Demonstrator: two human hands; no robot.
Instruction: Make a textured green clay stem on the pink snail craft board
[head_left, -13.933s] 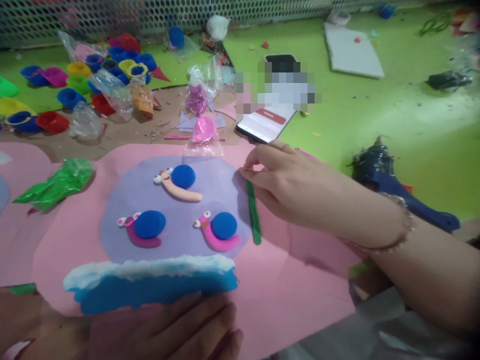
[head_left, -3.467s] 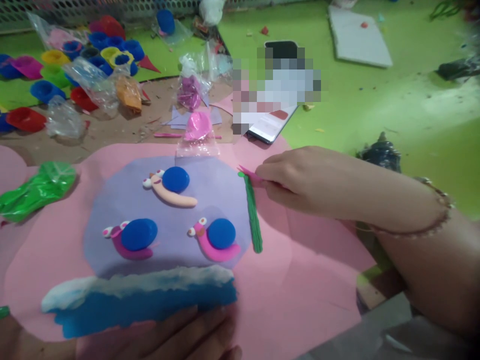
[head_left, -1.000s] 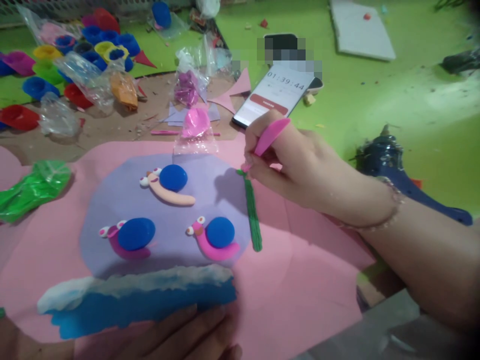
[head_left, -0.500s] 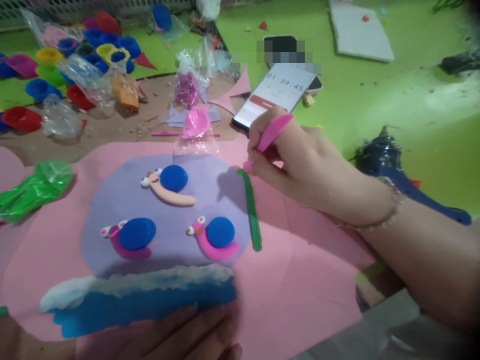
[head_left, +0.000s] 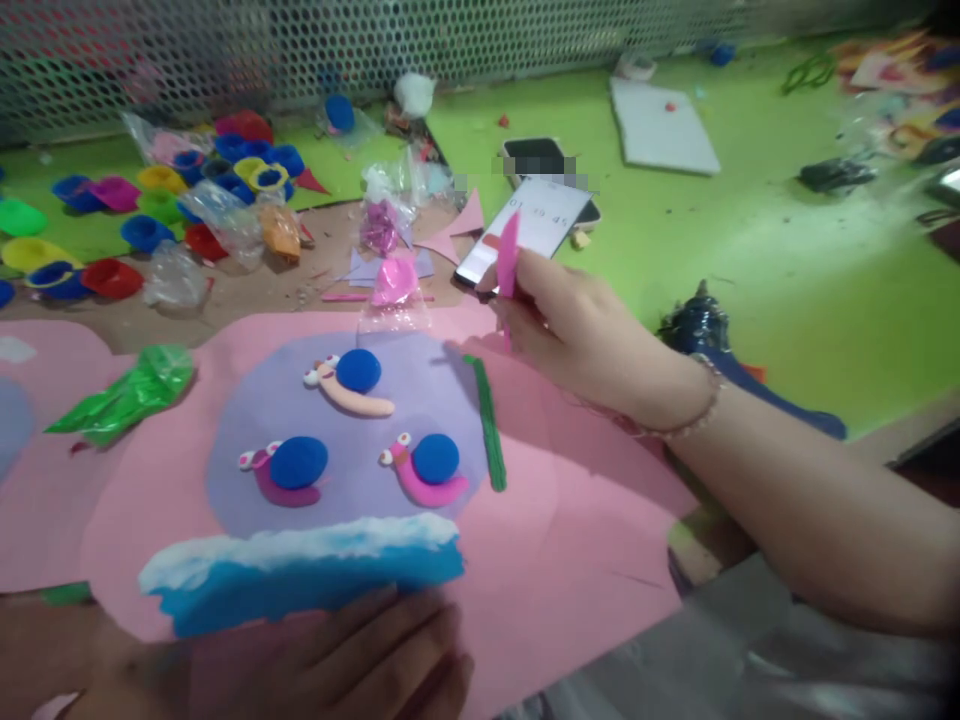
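Observation:
My right hand (head_left: pixel 577 335) pinches a pink plastic modelling knife (head_left: pixel 508 255), held upright above the pink sheet (head_left: pixel 585 530). Just left of and below it lies a strip of green clay (head_left: pixel 489 425). My left hand (head_left: pixel 375 660) rests flat on the lower part of the sheet, fingers stretched out, against the bottom edge of a blue and white clay band (head_left: pixel 300 580). On the purple paper (head_left: pixel 360 435) sit three clay snails with blue shells: a peach one (head_left: pixel 352 395), a dark pink one (head_left: pixel 289 495) and a bright pink one (head_left: pixel 431 490).
A phone (head_left: pixel 532 230) showing a timer lies beyond my right hand. A dark blue glue gun (head_left: pixel 739 375) is at the right. Colourful cups (head_left: pixel 146 235), a pink clay bag (head_left: pixel 394 280) and a green clay bag (head_left: pixel 142 390) lie left. A white board (head_left: pixel 664 125) lies far back.
The view has tilted up, showing more of the back. My right hand has lifted the modelling knife away from the green strip's top end and turned it upright. My left hand stays flat.

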